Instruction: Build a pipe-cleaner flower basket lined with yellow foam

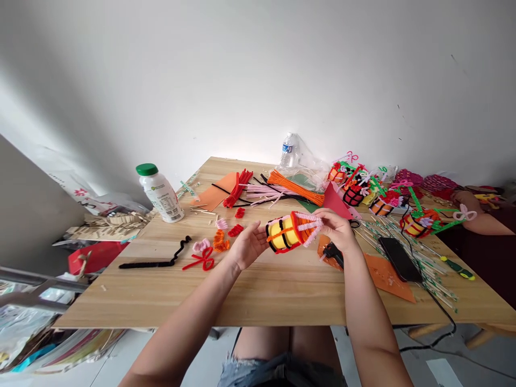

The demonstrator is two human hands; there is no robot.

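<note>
I hold a small pipe-cleaner basket (291,231) above the wooden table (250,290); it is yellow inside, with black and orange bands and pink strands at one end. My left hand (248,244) cups its bottom end with fingers curled. My right hand (336,228) grips the pink and orange end from the right. Loose curled pieces in pink, orange and red (220,242) lie on the table just left of my left hand. A black glue gun (334,253) lies under my right wrist.
A white bottle with a green cap (160,193) stands at the left. Bundles of pipe cleaners (274,189), a water bottle (288,150), finished baskets (374,193), a phone (399,259) with cable and a long black pipe cleaner (157,260) lie around. Clutter sits left of the table.
</note>
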